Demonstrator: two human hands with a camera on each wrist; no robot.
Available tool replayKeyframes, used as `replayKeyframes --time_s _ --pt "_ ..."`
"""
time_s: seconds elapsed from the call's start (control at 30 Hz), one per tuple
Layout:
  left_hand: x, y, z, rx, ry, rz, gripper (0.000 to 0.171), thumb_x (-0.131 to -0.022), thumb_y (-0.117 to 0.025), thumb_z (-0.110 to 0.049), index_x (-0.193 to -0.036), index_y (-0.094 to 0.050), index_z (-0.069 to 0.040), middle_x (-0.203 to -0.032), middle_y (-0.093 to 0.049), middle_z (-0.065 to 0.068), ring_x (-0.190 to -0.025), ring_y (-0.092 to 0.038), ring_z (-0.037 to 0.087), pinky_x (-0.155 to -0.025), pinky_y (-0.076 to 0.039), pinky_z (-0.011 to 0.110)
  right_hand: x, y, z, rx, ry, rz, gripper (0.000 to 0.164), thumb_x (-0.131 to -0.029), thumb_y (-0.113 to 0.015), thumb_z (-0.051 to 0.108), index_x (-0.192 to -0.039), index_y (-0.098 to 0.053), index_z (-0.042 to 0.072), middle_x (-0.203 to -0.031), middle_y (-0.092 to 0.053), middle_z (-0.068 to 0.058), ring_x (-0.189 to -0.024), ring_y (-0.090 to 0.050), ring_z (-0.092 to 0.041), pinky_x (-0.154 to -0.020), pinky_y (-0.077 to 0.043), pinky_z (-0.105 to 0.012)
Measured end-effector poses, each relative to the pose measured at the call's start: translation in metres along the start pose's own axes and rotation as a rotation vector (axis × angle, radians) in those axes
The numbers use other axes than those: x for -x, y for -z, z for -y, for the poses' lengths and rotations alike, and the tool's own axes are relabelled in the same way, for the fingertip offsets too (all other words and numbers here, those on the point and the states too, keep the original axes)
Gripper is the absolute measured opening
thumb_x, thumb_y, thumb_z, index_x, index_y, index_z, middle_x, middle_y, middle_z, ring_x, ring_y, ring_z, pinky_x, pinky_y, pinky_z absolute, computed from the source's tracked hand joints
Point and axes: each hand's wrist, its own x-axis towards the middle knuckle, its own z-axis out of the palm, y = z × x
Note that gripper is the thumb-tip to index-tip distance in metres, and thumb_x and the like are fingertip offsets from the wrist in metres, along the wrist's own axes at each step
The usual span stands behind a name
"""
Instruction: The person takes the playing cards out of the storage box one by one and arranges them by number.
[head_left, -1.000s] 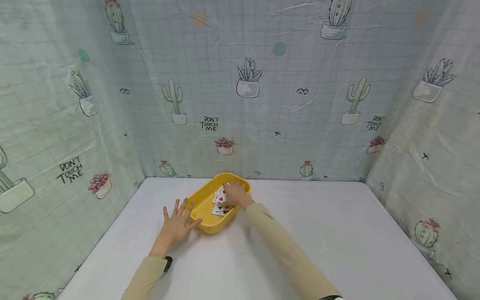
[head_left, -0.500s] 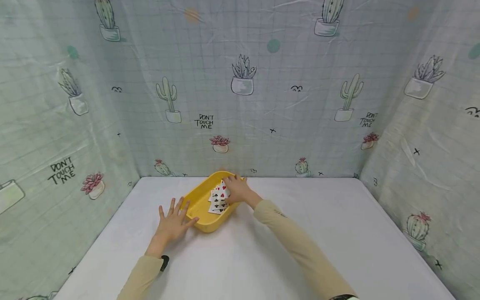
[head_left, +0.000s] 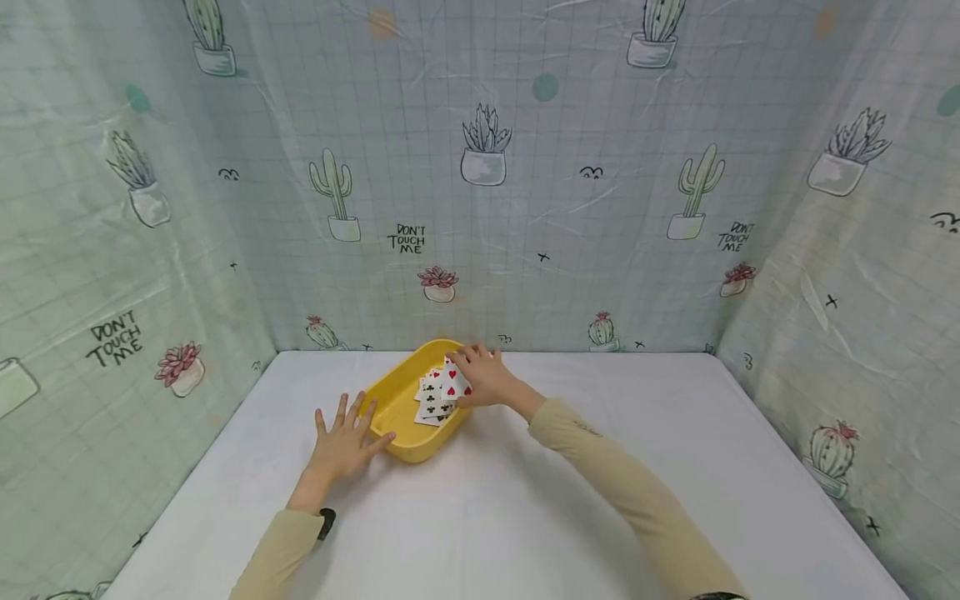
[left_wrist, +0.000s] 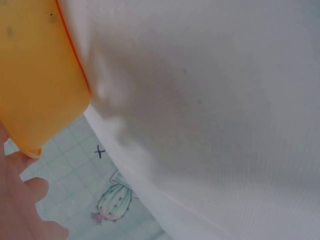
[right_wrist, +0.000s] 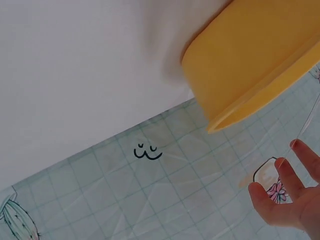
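Note:
A yellow plastic bin (head_left: 401, 429) sits tilted across the far part of the table, with several playing cards (head_left: 430, 398) in it, clubs showing on top. My right hand (head_left: 489, 379) is over the bin's right side and pinches a hearts playing card (head_left: 452, 382) at its fingertips. In the right wrist view that card looks like a thin edge (right_wrist: 308, 119) beside my fingertips. Fingers spread, my left hand (head_left: 341, 446) rests against the bin's near-left rim. The left wrist view shows the bin's outer wall (left_wrist: 40, 65) with these fingers touching its rim.
A white cloth covers the table (head_left: 540, 500). Behind it and at both sides hangs a cactus-print curtain (head_left: 525, 208), close to the bin's far end.
My right hand has shifted right from inside the bin to its right rim, bringing the hearts card up and exposing more of the cards below. The left hand stays at the rim.

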Motion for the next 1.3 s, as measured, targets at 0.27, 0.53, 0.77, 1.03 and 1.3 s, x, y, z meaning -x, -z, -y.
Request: replayKeyframes --time_s 0.27,0.53,0.77,1.03,1.3 --pt "-0.002 -0.004 0.003 -0.002 -0.003 -0.007 0.083 -0.082 -0.035 -0.067 -0.142 -0.022 -0.01 -0.15 -0.012 0.016 -0.137 -0.002 0.04 -0.099 0.01 0.067 0.015 0.001 -0.011 0.062 0.04 -0.02 0.086 -0.072 -0.065 0.051 -0.14 -0.025 0.019 -0.14 -0.034 -0.007 -0.126 -0.029 -0.03 -0.097 -0.026 -0.058" --pt "-0.002 -0.001 0.001 -0.008 -0.002 -0.009 0.084 -0.082 -0.035 -0.068 -0.142 -0.023 -0.01 -0.149 -0.014 0.016 -0.136 -0.003 0.041 -0.1 0.008 0.068 0.032 -0.005 -0.033 0.04 0.022 0.002 0.084 -0.071 -0.067 0.042 -0.14 -0.024 0.021 -0.14 -0.034 -0.004 -0.126 -0.027 -0.031 -0.098 -0.024 -0.061" --pt "-0.001 0.001 0.0 -0.011 0.001 0.004 0.083 -0.082 -0.035 -0.067 -0.142 -0.022 -0.01 -0.149 -0.012 0.017 -0.137 0.0 0.04 -0.1 0.01 0.067 0.051 -0.009 -0.048 0.049 0.009 0.039 0.083 -0.072 -0.065 0.04 -0.141 -0.023 0.019 -0.141 -0.032 -0.004 -0.125 -0.027 -0.029 -0.099 -0.021 -0.06" --pt "0.0 0.002 -0.002 -0.017 0.005 0.006 0.084 -0.082 -0.034 -0.067 -0.142 -0.022 -0.01 -0.149 -0.014 0.016 -0.137 -0.001 0.04 -0.1 0.007 0.067 0.072 -0.02 -0.068 0.061 0.003 0.052 0.083 -0.071 -0.066 0.04 -0.141 -0.024 0.021 -0.14 -0.034 -0.005 -0.123 -0.03 -0.027 -0.097 -0.024 -0.061" --pt "0.0 0.002 -0.002 -0.02 0.006 0.009 0.084 -0.082 -0.035 -0.066 -0.142 -0.022 -0.009 -0.149 -0.013 0.017 -0.136 0.0 0.041 -0.1 0.008 0.067 0.08 -0.033 -0.083 0.068 -0.001 0.087 0.084 -0.072 -0.068 0.044 -0.14 -0.024 0.021 -0.14 -0.035 -0.005 -0.123 -0.03 -0.028 -0.098 -0.023 -0.062"
